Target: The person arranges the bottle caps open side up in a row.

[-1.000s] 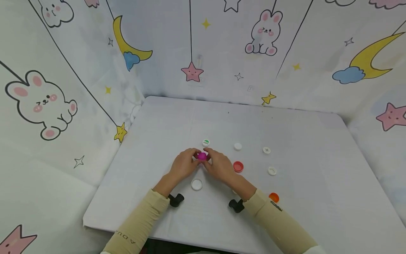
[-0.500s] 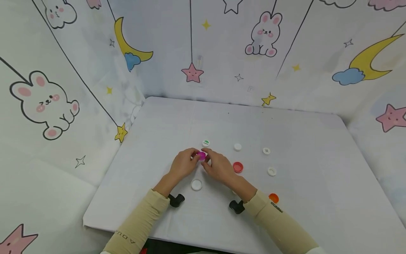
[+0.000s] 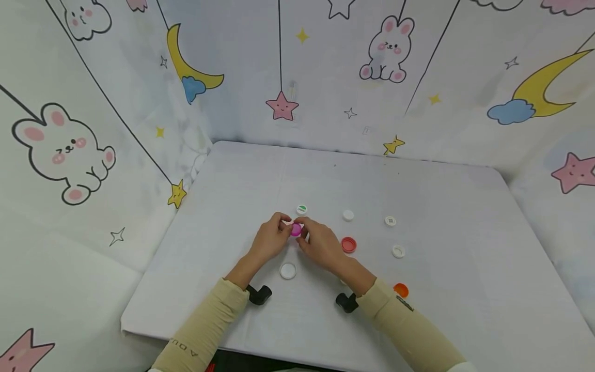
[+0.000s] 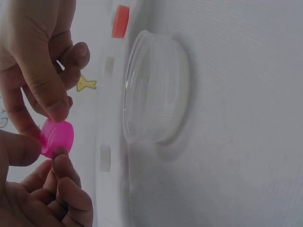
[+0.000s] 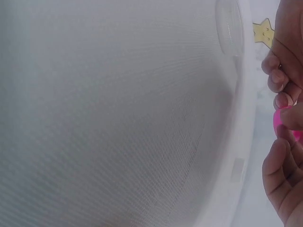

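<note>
You are in a booth-like nook, closed in behind the table (image 3: 455,206) and along both sides by pale walls (image 3: 321,67) printed like a nursery's: rabbits (image 3: 389,49), moons (image 3: 530,85), stars (image 3: 282,107) and clouds (image 3: 511,111). Creases at the left back corner make them look like hung sheets. Your table wears a white cloth (image 4: 236,118), its weave plain in both wrist views. Whether home, office or lab lies outside, you cannot tell

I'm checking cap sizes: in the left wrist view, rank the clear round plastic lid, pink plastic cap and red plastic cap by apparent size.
1. Clear round plastic lid
2. Pink plastic cap
3. Red plastic cap
Nearness to the camera may affect these sizes.
</note>
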`<state>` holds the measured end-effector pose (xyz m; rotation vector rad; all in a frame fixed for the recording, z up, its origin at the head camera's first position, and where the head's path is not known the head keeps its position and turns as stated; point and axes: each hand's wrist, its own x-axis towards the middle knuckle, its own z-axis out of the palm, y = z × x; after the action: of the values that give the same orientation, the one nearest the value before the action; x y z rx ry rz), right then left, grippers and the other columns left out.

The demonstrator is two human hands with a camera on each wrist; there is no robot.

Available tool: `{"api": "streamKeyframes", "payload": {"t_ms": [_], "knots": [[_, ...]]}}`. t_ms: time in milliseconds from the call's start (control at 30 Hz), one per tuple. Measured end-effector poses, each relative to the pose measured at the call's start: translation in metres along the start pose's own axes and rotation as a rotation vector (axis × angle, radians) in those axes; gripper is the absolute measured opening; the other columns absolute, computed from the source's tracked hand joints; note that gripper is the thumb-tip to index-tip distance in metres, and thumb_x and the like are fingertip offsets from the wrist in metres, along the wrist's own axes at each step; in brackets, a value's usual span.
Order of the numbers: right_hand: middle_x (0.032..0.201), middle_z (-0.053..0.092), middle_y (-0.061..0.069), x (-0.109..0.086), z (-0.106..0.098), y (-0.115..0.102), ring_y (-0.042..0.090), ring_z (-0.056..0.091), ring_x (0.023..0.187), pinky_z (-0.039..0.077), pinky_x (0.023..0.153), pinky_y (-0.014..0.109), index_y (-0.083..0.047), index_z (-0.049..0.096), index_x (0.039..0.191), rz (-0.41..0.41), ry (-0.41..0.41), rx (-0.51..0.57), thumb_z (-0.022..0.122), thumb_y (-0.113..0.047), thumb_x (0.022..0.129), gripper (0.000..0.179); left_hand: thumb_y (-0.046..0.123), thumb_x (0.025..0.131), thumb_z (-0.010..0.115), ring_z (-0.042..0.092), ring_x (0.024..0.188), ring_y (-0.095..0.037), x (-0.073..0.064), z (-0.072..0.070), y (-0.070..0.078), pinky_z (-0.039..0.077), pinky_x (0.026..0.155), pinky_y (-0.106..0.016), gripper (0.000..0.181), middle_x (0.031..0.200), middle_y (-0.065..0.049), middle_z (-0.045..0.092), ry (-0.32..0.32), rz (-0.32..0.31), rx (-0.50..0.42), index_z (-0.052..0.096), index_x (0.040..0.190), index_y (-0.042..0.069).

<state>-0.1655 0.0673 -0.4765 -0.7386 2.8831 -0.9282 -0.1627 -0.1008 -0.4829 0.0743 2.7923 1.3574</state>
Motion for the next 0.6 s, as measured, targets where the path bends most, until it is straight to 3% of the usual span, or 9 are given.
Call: {"api": "streamKeyframes", "payload": {"t_ms": [300,600], "knots": [[0.079,0.06,-0.004,0.003,0.002,0.0,0.011,0.051,0.066,0.044,0.059,0.025,-0.013,0.06,0.122,0.033,0.026,0.001,0.072,-0.015,0.088,0.036,0.012,0.091,0.057,0.052,0.068,-0.013,-0.002,0.0,-0.003,0.042,0.062,-0.027,0.023,0.086,-0.002,0.061,-0.07,0.059,0.032,0.06,0.114,0.008],[0.078,0.058,-0.002,0.004,0.014,0.005,0.013,0.05,0.068,0.044,0.063,0.027,-0.009,0.063,0.117,0.054,-0.075,-0.027,0.069,-0.015,0.091,0.028,0.008,0.087,0.068,0.055,0.076,-0.015,-0.005,0.005,-0.014,0.048,0.071,-0.03,0.027,0.083,-0.002,0.061,-0.143,0.066,0.12,0.061,0.112,0.003]]}}
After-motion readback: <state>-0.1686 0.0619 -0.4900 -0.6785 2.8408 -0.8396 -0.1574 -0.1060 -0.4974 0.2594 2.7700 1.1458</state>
